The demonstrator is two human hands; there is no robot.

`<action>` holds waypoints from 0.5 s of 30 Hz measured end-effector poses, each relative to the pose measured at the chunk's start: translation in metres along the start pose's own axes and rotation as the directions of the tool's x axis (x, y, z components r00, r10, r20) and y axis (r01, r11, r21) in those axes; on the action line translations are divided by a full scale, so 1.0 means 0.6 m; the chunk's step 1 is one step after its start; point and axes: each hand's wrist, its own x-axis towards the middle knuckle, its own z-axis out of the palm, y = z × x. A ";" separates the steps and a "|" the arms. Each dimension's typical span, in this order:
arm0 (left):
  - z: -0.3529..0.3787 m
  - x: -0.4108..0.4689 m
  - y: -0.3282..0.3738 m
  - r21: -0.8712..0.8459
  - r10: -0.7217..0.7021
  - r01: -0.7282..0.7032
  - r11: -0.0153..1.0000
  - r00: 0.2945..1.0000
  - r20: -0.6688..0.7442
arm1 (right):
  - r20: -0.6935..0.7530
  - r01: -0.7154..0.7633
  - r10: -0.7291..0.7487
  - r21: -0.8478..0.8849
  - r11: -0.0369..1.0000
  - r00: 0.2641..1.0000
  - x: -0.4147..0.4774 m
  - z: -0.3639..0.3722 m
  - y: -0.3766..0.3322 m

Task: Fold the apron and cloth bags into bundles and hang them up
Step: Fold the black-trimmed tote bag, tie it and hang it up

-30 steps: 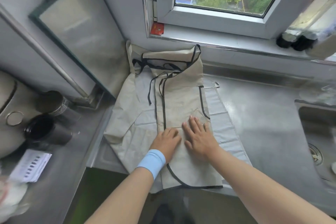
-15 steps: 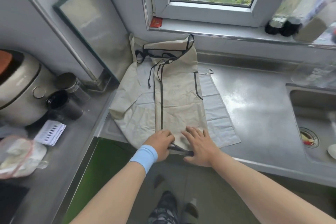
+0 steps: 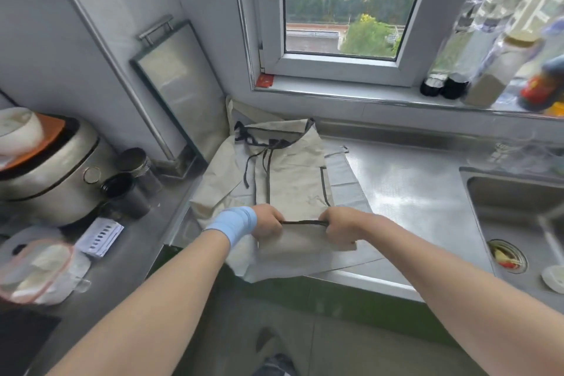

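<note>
A beige apron with dark trim lies folded lengthwise on the steel counter, on top of pale grey cloth bags. Its near hem is lifted and turned back over itself. My left hand, with a blue wristband, grips the left end of that dark-trimmed hem. My right hand grips the right end. The hem stretches taut between both fists, just above the cloth. The apron's dark ties lie loose near the wall.
A rice cooker, two dark jars and a steel tray stand at the left. A sink with scraps in its drain is at the right. Bottles line the windowsill. The counter's front edge runs just below my hands.
My hands slid from flat on the apron down to its near hem, gripped it and lifted it back over the cloth. The camera has tilted up toward the window.
</note>
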 end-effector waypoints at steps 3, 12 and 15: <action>-0.037 -0.013 0.022 -0.133 -0.035 0.045 0.990 0.997 0.074 | 0.136 0.002 -0.005 0.023 1.000 0.991 -0.015 -0.067 -0.007; -0.093 0.085 -0.022 0.038 0.026 -0.012 0.999 0.909 -0.416 | -0.445 -0.047 -0.013 -0.125 0.991 0.895 0.116 -0.122 0.002; -0.087 0.136 -0.037 0.130 0.073 0.011 0.991 0.784 -0.617 | -0.542 -0.019 -0.033 -0.090 0.996 0.840 0.180 -0.112 0.007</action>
